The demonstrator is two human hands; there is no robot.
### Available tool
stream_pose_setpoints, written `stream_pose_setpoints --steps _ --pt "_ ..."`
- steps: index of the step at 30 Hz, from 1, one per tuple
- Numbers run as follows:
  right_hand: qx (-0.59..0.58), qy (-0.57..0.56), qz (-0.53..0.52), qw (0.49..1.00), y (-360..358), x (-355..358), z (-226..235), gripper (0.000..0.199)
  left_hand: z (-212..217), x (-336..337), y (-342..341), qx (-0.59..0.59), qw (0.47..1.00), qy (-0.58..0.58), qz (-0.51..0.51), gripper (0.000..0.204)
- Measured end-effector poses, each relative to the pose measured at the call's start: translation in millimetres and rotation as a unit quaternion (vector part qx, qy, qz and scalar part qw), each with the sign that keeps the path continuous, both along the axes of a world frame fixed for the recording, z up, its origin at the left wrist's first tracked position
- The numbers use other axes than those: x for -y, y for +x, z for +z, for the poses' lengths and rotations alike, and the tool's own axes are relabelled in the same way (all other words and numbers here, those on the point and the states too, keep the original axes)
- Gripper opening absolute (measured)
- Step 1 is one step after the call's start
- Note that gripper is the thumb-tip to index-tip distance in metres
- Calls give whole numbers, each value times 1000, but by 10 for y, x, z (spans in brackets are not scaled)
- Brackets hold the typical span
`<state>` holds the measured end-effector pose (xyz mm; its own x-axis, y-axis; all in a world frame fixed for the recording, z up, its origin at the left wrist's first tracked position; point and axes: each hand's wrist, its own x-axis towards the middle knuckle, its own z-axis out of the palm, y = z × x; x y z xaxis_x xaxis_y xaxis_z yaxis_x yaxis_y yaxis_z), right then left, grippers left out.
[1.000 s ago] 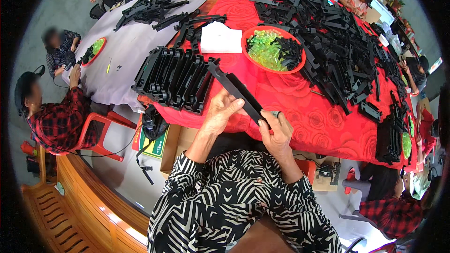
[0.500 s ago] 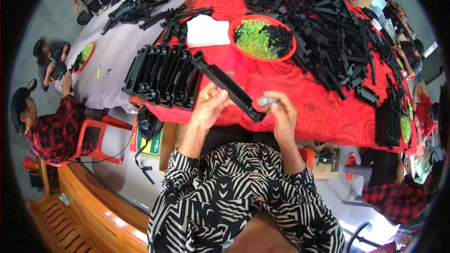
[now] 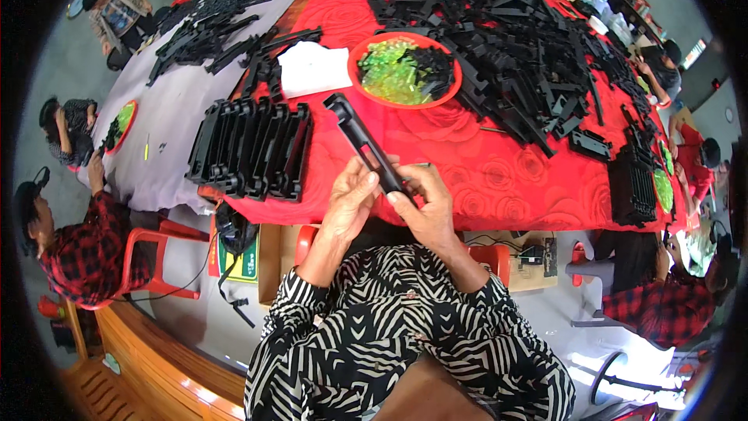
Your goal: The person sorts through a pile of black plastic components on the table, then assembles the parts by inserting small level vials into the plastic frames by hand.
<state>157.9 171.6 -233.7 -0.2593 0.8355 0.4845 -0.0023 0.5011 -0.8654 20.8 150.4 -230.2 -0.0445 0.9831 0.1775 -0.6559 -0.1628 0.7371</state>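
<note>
A long, narrow black plastic channel-shaped part (image 3: pixel 360 132) slants up and away from me above the red tablecloth. Its near half is in my left hand (image 3: pixel 351 201), thumb on top and fingers beneath. My right hand (image 3: pixel 428 209) has closed over the near end, with its thumb pressed on the part. A small silvery piece seen earlier in that hand is hidden now. Just left of the part, a row of similar black parts (image 3: pixel 249 150) stands packed side by side. Beyond it sits an orange-rimmed bowl (image 3: pixel 459 82) of green-yellow translucent pieces and small black ones.
A large heap of black parts (image 3: pixel 499 54) covers the back right of the red table (image 3: pixel 499 183). White paper (image 3: pixel 314 68) lies left of the bowl. Other people sit around the tables, one in a checked shirt (image 3: pixel 86 253) at left. A wooden bench (image 3: pixel 148 351) stands behind.
My right hand has moved left and closed on the part's near end; the silvery piece has gone from sight. The part has tilted steeper. The whole view has shifted slightly.
</note>
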Motion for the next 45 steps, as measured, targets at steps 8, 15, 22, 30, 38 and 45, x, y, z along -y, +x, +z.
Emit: stream_pose_setpoints --steps 8,15,22,30,38,45 --pt "74 -2 25 997 132 -333 -47 15 -193 -64 -150 17 996 -85 31 21" --pt "183 124 -84 972 187 -1362 38 7 -201 -81 -166 43 981 -185 38 25" --pt "369 173 -86 909 -196 -2159 46 6 -261 -104 -253 -74 973 -203 86 28" --pt "512 156 -59 843 -565 -2494 -167 17 -287 -135 -326 -105 959 -229 127 25" --pt "540 235 -26 808 -623 -2522 -213 28 -346 -205 -440 -91 963 -236 94 29" --pt "417 234 -57 877 -574 -2551 -275 16 -319 -162 -445 -79 964 -241 86 29"
